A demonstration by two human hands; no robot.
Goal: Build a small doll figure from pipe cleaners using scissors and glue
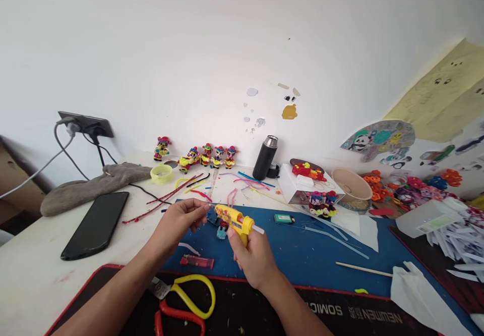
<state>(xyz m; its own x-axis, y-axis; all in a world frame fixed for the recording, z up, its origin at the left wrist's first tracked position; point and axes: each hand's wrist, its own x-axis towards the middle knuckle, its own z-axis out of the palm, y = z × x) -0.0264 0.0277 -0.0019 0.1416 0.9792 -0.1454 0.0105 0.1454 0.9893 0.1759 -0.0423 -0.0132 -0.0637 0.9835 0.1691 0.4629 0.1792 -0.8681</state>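
My right hand point(256, 259) grips a yellow glue gun point(230, 218) by its handle, its nozzle pointing left. A translucent glue stick point(257, 229) pokes out of the back end. My left hand point(190, 215) is held close to the nozzle, thumb and forefinger pinched together. Whatever is between those fingertips is too small to make out. Below the gun, a small light-blue object point(222, 232) lies on the blue mat point(257, 255). A pink lighter point(197, 261) rests nearer to me, beside scissors point(193, 295) with one yellow and one red handle.
Several small pipe-cleaner figures point(206, 154) line the wall. Loose pipe cleaners point(162, 197) lie in front of them. A phone point(95, 225) and a long piece of wood point(94, 187) are at left. A black flask point(265, 158), white box point(291, 187) and beige bowl point(351, 183) stand behind.
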